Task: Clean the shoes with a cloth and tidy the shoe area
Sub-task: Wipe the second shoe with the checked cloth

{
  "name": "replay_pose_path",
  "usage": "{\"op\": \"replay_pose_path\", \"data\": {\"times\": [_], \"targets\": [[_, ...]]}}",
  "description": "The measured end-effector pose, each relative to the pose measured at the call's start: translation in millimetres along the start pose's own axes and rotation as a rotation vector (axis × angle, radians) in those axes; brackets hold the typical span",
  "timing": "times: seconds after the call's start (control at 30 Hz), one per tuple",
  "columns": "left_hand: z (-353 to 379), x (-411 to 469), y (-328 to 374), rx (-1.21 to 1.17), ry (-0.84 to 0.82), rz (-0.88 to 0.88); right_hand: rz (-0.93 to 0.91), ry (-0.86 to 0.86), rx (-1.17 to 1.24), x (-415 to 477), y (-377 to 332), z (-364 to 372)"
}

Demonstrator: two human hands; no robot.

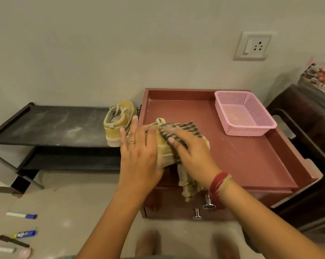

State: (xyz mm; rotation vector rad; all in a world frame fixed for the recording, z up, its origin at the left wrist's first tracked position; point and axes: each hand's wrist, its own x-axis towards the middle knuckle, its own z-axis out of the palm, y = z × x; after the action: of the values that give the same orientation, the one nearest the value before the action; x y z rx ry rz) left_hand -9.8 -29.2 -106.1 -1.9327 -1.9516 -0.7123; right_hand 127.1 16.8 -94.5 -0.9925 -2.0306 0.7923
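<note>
Both our hands are on one yellow shoe (164, 146) at the left front edge of the red cabinet top (242, 156). Left hand (139, 156) lies flat over the shoe, fingers spread; we can't tell if it actually grips. Right hand (193, 152) presses a striped cloth (182, 129) onto the shoe, fingers curled on the fabric; the cloth's loose end hangs down over the drawer front. Second yellow shoe (118, 122) sits upright on the right end of the black shoe rack (51, 126), whose top shelf looks dusty. Pink basket (245, 113) sits in the cabinet top's back right corner. Markers (21, 215) lie on the floor at lower left.
</note>
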Motion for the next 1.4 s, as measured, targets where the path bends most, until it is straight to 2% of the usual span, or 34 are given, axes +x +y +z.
{"op": "replay_pose_path", "data": {"times": [0.07,0.2,0.3,0.37,0.5,0.6,0.67,0.77,0.8,0.87,0.97,1.03,1.1,1.13,1.17,1.2,1.27,1.3,1.4], "targets": [[-0.6,-0.5,-3.3,-0.028,-0.003,-0.026,-0.044,-0.089,0.016,-6.0,-2.6,5.3],[-1.5,-1.3,-1.4,-0.009,0.000,0.006,0.172,0.034,-0.228,6.0,16.0,-11.9],[-0.4,-2.2,-2.8,-0.020,0.020,-0.008,0.037,-0.054,-0.088,-4.7,3.0,-0.2],[-0.6,-2.5,-4.3,-0.011,0.022,-0.006,-0.036,-0.120,-0.090,-11.9,3.7,1.8],[-1.0,-2.1,1.6,0.025,0.020,0.013,0.133,-0.014,-0.245,0.4,17.4,-17.9],[0.1,-2.7,1.3,0.003,0.039,-0.023,-0.001,-0.087,-0.066,-9.5,-0.5,-8.4],[0.2,-3.0,-1.2,0.008,0.036,-0.025,-0.028,-0.140,-0.100,-13.6,0.5,-5.0],[-1.7,-3.4,1.0,0.037,0.027,-0.007,0.106,-0.034,-0.347,-1.9,20.2,-20.9],[-1.7,-3.7,2.4,0.039,0.035,0.000,0.169,-0.010,-0.356,0.1,25.2,-26.5],[-1.6,-3.6,2.6,0.038,0.039,0.000,0.225,0.054,-0.244,1.7,31.0,-34.3],[-1.7,-0.3,-2.6,0.019,0.035,-0.023,0.099,0.253,-0.140,-2.0,23.7,-35.7],[-2.0,1.7,-4.0,0.009,0.037,-0.033,-0.063,0.174,-0.095,-8.8,10.4,-25.0],[-2.3,2.8,-3.9,-0.019,0.059,-0.044,-0.247,-0.040,-0.271,-21.4,7.2,-5.2],[-2.3,3.1,-4.2,-0.029,0.061,-0.049,-0.307,-0.093,-0.383,-25.3,13.8,0.2],[-2.5,3.5,-4.7,-0.030,0.054,-0.053,-0.287,-0.097,-0.435,-24.6,21.5,-0.3],[-2.7,3.8,-5.2,-0.027,0.041,-0.060,-0.194,-0.063,-0.419,-21.9,28.5,-4.2],[-2.5,4.0,-5.5,-0.019,0.038,-0.083,0.016,0.048,-0.301,-16.2,35.0,-13.5],[-2.4,3.5,-4.4,-0.015,0.046,-0.091,0.059,0.063,-0.257,-16.0,33.6,-14.4],[-2.4,2.4,-2.7,-0.050,0.067,-0.091,-0.119,-0.059,-0.239,-25.5,21.5,-1.1]]}}
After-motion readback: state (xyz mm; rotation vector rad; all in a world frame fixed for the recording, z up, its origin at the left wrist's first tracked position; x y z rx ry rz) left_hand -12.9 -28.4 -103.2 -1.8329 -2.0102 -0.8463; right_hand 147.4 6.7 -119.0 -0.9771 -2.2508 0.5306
